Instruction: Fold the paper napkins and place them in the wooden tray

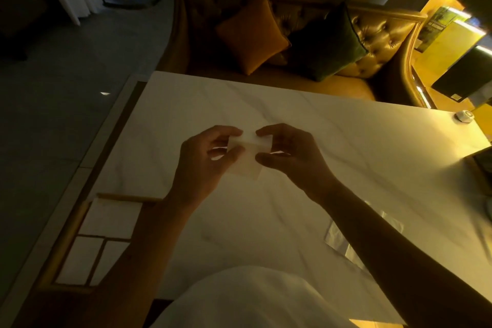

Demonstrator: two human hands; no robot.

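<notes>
A small white paper napkin (246,157) is held above the middle of the white marble table (346,157). My left hand (205,160) pinches its left side and my right hand (287,152) pinches its right side, thumbs and forefingers closed on the paper. Its upper part looks bent over along a crease. The wooden tray (57,255) lies at the table's near left corner, its compartments filled with white folded napkins (110,218), partly hidden by my left forearm.
A clear plastic wrapper (343,242) lies on the table under my right forearm. A small white round object (463,116) sits at the far right corner. Behind the table stands a tufted sofa with an orange cushion (251,32) and a dark green cushion (330,45).
</notes>
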